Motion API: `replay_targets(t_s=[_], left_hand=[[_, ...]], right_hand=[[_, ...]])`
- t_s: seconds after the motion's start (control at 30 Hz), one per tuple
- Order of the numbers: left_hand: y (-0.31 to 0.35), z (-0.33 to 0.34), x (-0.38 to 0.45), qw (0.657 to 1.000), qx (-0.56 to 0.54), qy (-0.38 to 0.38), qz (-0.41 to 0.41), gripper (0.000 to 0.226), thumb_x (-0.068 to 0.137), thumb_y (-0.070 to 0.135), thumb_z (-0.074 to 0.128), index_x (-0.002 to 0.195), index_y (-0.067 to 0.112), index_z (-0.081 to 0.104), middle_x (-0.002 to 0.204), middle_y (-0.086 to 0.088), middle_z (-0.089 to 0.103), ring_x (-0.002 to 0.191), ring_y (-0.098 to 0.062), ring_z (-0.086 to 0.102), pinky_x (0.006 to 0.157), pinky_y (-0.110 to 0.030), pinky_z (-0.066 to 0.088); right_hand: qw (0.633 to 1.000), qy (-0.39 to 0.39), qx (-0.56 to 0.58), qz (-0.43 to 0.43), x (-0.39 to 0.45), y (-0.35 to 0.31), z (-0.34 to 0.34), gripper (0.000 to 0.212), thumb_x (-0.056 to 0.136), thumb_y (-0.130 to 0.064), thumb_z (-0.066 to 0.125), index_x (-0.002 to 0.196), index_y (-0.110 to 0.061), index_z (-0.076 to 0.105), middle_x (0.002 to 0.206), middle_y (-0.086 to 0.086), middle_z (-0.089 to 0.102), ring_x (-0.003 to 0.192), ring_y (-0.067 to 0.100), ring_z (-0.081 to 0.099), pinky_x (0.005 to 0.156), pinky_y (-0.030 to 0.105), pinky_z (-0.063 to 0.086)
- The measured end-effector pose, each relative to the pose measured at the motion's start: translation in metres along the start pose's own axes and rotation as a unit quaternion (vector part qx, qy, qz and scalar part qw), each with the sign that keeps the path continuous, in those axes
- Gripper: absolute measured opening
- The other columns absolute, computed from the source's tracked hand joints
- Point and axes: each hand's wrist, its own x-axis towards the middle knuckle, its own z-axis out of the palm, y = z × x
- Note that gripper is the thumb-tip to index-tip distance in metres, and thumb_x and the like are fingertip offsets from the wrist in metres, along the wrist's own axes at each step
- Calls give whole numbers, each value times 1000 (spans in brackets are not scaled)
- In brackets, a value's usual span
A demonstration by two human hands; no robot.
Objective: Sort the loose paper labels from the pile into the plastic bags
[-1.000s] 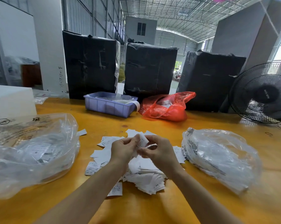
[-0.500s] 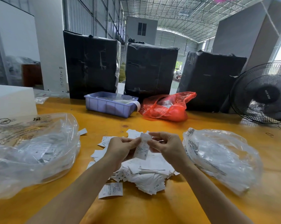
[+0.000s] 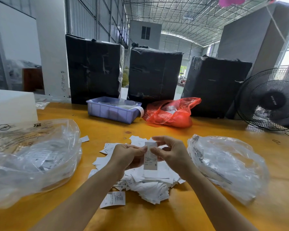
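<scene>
Big black wrapped boxes (image 3: 153, 74) stand behind a yellow table (image 3: 173, 214) in a wide, bright hall. Both hands are up over the pile of labels (image 3: 145, 185). The left hand (image 3: 126, 157) and the right hand (image 3: 171, 154) each pinch one label (image 3: 150, 155) between them, held upright with an "S" showing near its bottom. I think this is the reading step — checking the size. Next, one hand must let go and the other must carry it to the left bag (image 3: 32, 157) or the right bag (image 3: 227, 165); I cannot tell which. A second ago the hands were lower and closer together — now the label stands straight and is easy to read.
</scene>
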Motion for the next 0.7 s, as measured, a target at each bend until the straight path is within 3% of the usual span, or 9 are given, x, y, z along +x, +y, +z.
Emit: replay_targets(t_s=[0.17, 0.33, 0.43, 0.53, 0.7], left_hand=[[-1, 0, 0, 1000, 3, -1, 5, 21, 75, 13, 74, 80, -6, 69, 75, -18, 73, 65, -25, 72, 50, -24, 54], [0, 2, -1, 1000, -13, 14, 11, 24, 68, 16, 76, 79, -5, 70, 73, -17, 72, 63, -25, 71, 50, -25, 54], [-1, 2, 0, 999, -22, 21, 14, 20, 72, 14, 76, 79, -4, 70, 73, -17, 72, 62, -24, 71, 49, -24, 53], [-2, 0, 1, 998, 15, 57, 33, 20, 72, 17, 78, 77, -1, 72, 75, -16, 71, 64, -25, 68, 55, -29, 54], [-2, 0, 2, 999, 12, 45, 26, 21, 74, 18, 77, 81, -1, 71, 74, -12, 71, 65, -21, 67, 55, -28, 53]], right_hand=[[1000, -16, -3, -4, -1, -1, 1, 6, 81, -4, 70, 87, -4, 69, 92, 17, 69, 69, 18, 65, 64, 33, 59], [998, -54, 0, 10, -3, -3, 3, 8, 77, -3, 74, 82, -9, 72, 87, 23, 69, 72, 26, 66, 69, 43, 58], [999, -28, 7, 20, -1, -1, 3, 18, 76, -2, 74, 91, -10, 67, 93, 19, 67, 75, 27, 66, 66, 35, 60], [998, -38, 21, 36, 0, -1, 0, 9, 77, -2, 73, 85, -3, 69, 76, 14, 69, 61, 17, 65, 59, 23, 56], [987, -35, 118, 102, 0, 0, -3, 4, 77, 0, 72, 77, -2, 68, 66, 10, 67, 57, 15, 63, 57, 23, 53]])
